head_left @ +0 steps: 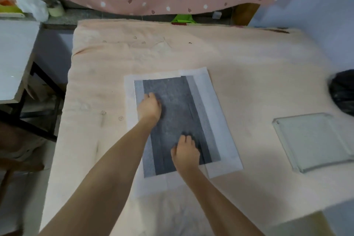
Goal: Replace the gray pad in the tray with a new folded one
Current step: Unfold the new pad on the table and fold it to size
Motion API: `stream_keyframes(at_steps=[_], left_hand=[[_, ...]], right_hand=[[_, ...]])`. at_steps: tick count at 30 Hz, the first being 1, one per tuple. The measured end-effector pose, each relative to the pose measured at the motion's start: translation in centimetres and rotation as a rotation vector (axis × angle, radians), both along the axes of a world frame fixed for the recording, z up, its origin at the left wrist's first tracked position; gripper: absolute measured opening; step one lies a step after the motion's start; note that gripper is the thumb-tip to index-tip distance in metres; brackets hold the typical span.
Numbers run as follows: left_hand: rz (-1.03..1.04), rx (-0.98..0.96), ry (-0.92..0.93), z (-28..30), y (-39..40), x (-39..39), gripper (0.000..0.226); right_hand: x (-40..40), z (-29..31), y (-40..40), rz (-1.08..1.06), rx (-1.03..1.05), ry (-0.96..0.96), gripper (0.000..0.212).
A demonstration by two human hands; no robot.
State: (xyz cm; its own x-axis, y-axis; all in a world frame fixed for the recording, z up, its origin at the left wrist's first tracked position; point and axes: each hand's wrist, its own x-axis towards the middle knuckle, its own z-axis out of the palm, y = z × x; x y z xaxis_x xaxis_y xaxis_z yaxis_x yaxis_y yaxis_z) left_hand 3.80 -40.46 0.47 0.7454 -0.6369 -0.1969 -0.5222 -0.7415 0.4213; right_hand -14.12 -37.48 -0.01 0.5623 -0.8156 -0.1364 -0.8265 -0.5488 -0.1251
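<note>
Hands [149,106] on gray pad [176,120], tray [314,140] beside

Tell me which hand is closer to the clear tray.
Right. The right hand rests on the gray pad, nearer the clear tray; the left hand lies farther away.

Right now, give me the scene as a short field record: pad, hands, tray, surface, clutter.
pad: gray pad with white border, lying flat and unfolded on the covered table, side flaps partly folded in
left hand: left hand on the pad's upper left part, fingers curled down onto it
right hand: right hand on the pad's lower middle, fingers curled
tray: clear tray right of the pad, apart from it, nothing visible inside
surface: peach cloth
clutter: black bag at right edge
</note>
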Motion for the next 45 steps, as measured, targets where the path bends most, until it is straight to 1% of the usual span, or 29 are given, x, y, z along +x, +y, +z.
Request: stream_keyframes(at_steps=[3,5,7,9,10,11,14,15,16,19,21,23,24,26,27,28,30,31,33,35,37,38,39,40,41,42,43,44,45], left_hand=[[-0.092,-0.014,0.054,0.5,-1.6,-3.9,0.030],[-0.131,-0.012,0.120,0.2,-2.3,-6.2,0.030],[-0.140,-0.019,0.181,-0.2,-2.6,-8.4,0.029],[-0.155,-0.034,0.203,-0.7,-2.7,-10.3,0.027],[-0.170,-0.051,0.184,-0.8,-2.6,-11.2,0.026],[-0.201,-0.071,0.128,-1.1,-2.4,-12.0,0.026],[-0.427,-0.096,-0.117,-1.8,-2.4,-14.3,0.036],[-0.491,-0.094,-0.138,-2.2,-2.6,-15.0,0.039],[-0.513,-0.078,-0.128,-2.4,-2.8,-15.8,0.041],[-0.399,-0.028,-0.098,-2.6,-3.8,-17.4,0.040],[-0.341,0.012,-0.114,-2.5,-4.1,-18.2,0.040],[-0.315,0.039,-0.117,-2.4,-4.2,-18.7,0.040],[-0.301,0.050,-0.111,-2.3,-4.3,-18.9,0.040],[-0.251,0.074,-0.102,-1.9,-4.8,-19.1,0.038],[-0.220,0.092,-0.099,-1.7,-5.1,-19.3,0.037],[-0.189,0.110,-0.095,-1.4,-5.5,-19.4,0.038],[-0.116,0.115,-0.077,-0.7,-6.4,-19.7,0.042],[-0.077,0.107,-0.070,-0.3,-6.9,-19.8,0.043],[-0.023,0.108,-0.073,0.5,-8.0,-19.8,0.048],[0.005,0.133,-0.088,1.5,-9.3,-19.7,0.056],[0.024,0.153,-0.108,2.6,-10.9,-19.2,0.063],[0.028,0.165,-0.119,3.1,-11.8,-18.9,0.063],[0.026,0.185,-0.140,3.5,-12.7,-18.5,0.061],[0.012,0.213,-0.176,3.9,-13.5,-18.1,0.058],[-0.013,0.250,-0.226,4.2,-14.3,-17.7,0.056],[-0.044,0.298,-0.279,4.5,-14.9,-17.2,0.056],[-0.074,0.349,-0.321,4.9,-15.3,-16.5,0.059],[-0.101,0.397,-0.347,5.3,-15.4,-15.8,0.064],[-0.133,0.443,-0.356,5.7,-15.5,-15.1,0.070]], right_hand=[[-3.3,0.0,-1.9,-0.161,0.061,0.104,0.056],[-5.4,-0.7,-2.5,-0.221,0.024,0.094,0.064],[-6.7,-1.2,-3.1,-0.270,0.042,0.077,0.075],[-7.5,-1.9,-3.8,-0.287,0.092,0.055,0.080],[-7.9,-2.4,-4.2,-0.298,0.114,0.030,0.080],[-8.2,-2.5,-4.6,-0.307,0.124,0.005,0.079],[-9.4,-1.8,-5.6,-0.329,0.138,-0.040,0.078],[-9.8,-1.9,-6.2,-0.347,0.133,-0.053,0.080],[-10.1,-1.8,-6.7,-0.373,0.141,-0.056,0.083],[-10.9,-1.5,-8.0,-0.371,0.149,-0.056,0.089],[-11.3,-1.0,-8.6,-0.326,0.209,-0.039,0.084],[-11.6,-0.7,-9.3,-0.312,0.267,-0.065,0.070],[-11.7,-0.3,-9.6,-0.301,0.272,-0.094,0.058],[-12.1,0.1,-9.8,-0.283,0.311,-0.193,0.037],[-12.4,-0.1,-9.8,-0.264,0.349,-0.241,0.033],[-12.6,-0.1,-9.5,-0.244,0.378,-0.269,0.032],[-12.7,-0.6,-9.2,-0.168,0.314,-0.365,0.031],[-12.7,-0.9,-9.1,-0.107,0.291,-0.406,0.034],[-12.8,-0.2,-9.0,-0.004,0.309,-0.351,0.046],[-12.9,0.6,-8.7,0.066,0.211,-0.272,0.043],[-12.7,1.4,-8.4,0.120,0.184,-0.256,0.042],[-12.3,1.3,-8.3,0.109,0.184,-0.255,0.039],[-12.1,1.7,-8.3,0.116,0.227,-0.239,0.036],[-12.0,1.8,-8.5,0.143,0.205,-0.254,0.034],[-12.0,2.4,-8.6,0.176,0.205,-0.234,0.032],[-11.8,2.7,-8.6,0.200,0.229,-0.175,0.031],[-11.6,2.3,-8.6,0.207,0.205,-0.167,0.035],[-11.6,2.4,-8.4,0.190,0.236,-0.201,0.037],[-11.8,2.8,-8.1,0.193,0.215,-0.212,0.034]])
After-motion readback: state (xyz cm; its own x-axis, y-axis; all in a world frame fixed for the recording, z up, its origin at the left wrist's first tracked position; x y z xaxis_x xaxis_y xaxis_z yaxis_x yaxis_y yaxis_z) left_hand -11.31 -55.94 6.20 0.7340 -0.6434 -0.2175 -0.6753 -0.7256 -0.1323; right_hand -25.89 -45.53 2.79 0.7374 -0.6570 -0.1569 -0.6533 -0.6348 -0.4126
